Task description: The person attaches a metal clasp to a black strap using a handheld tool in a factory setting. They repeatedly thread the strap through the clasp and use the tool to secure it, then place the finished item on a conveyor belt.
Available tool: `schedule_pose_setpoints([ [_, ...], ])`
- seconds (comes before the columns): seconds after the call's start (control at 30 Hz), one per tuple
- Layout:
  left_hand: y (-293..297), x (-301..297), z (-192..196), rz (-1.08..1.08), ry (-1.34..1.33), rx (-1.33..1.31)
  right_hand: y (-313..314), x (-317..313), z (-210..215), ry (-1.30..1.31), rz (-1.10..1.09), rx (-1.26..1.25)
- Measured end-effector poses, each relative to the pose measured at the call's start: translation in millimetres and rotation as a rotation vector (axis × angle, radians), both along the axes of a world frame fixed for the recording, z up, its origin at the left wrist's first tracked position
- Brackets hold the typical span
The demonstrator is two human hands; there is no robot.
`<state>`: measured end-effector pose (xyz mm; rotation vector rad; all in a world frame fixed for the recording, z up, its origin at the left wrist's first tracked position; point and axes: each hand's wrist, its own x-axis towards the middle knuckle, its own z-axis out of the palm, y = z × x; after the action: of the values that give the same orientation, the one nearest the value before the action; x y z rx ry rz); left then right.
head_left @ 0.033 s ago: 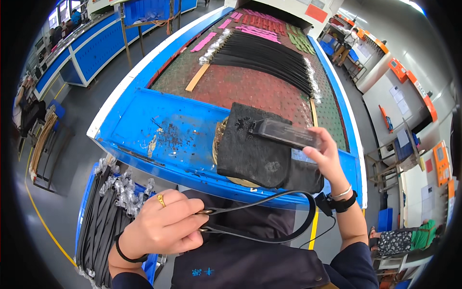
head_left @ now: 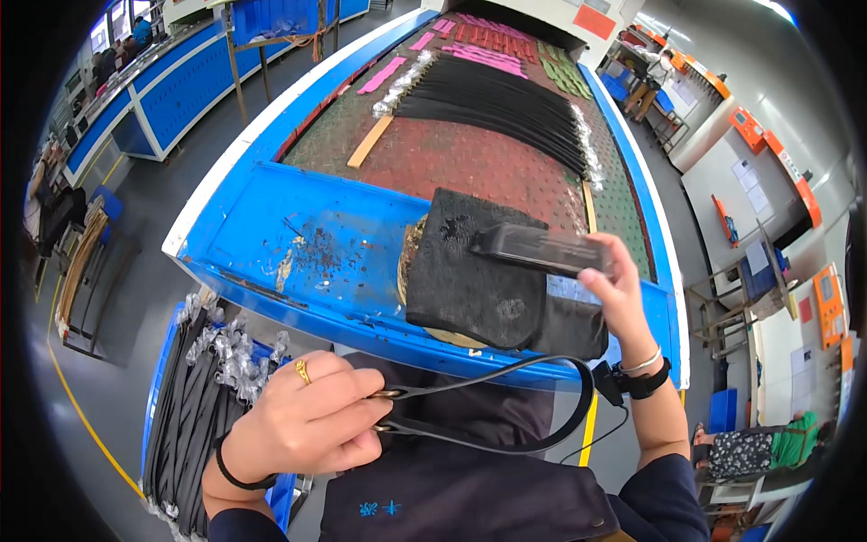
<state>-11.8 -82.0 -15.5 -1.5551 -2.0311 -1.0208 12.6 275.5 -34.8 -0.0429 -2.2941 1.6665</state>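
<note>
My left hand (head_left: 312, 415) is closed on the metal-fitted ends of a black strap (head_left: 587, 397). The strap bends into a loop stretching right, in front of my lap; a brass-coloured fitting (head_left: 390, 394) shows at my fingertips. Between the fingers and thumb of my right hand (head_left: 623, 289) is a long, dark, glossy block (head_left: 537, 250), slightly blurred. Its far end lies over a worn black cloth pad (head_left: 479, 303), stained darker near the upper left. Whether the block presses on the cloth I cannot tell. The pad covers a round, tan-edged base on the blue bench end (head_left: 352, 226).
Beyond the pad, many black straps with plastic-wrapped ends (head_left: 492, 104) lie across a studded red-green conveyor bed (head_left: 488, 167), with pink and green pieces behind. At lower left, a blue crate (head_left: 163, 370) holds more wrapped straps. A cable (head_left: 596, 443) hangs by my right wrist.
My right hand and the dark block have shifted slightly to the right. My left hand and the strap stay nearly where they were.
</note>
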Motion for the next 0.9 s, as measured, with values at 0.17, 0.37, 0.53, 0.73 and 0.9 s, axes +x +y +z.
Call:
schedule_pose_setpoints([
  [0.17, 18, 1, 2, -0.036, -0.029, 0.019, -3, 43, 15, 0.213, 0.069, -0.689],
  [0.37, 49, 5, 4, -0.111, -0.031, 0.033, -46, 92, 23, 0.285, -0.248, -0.322],
  [0.53, 67, 11, 8, -0.142, -0.013, -0.016, -55, 97, 21, 0.275, -0.224, -0.274],
  [0.73, 78, 16, 12, -0.154, -0.012, -0.051, -53, 102, 19, 0.265, -0.249, -0.348],
  [0.9, 81, 17, 13, -0.155, -0.021, -0.072, -56, 101, 17, 0.289, -0.326, -0.296],
])
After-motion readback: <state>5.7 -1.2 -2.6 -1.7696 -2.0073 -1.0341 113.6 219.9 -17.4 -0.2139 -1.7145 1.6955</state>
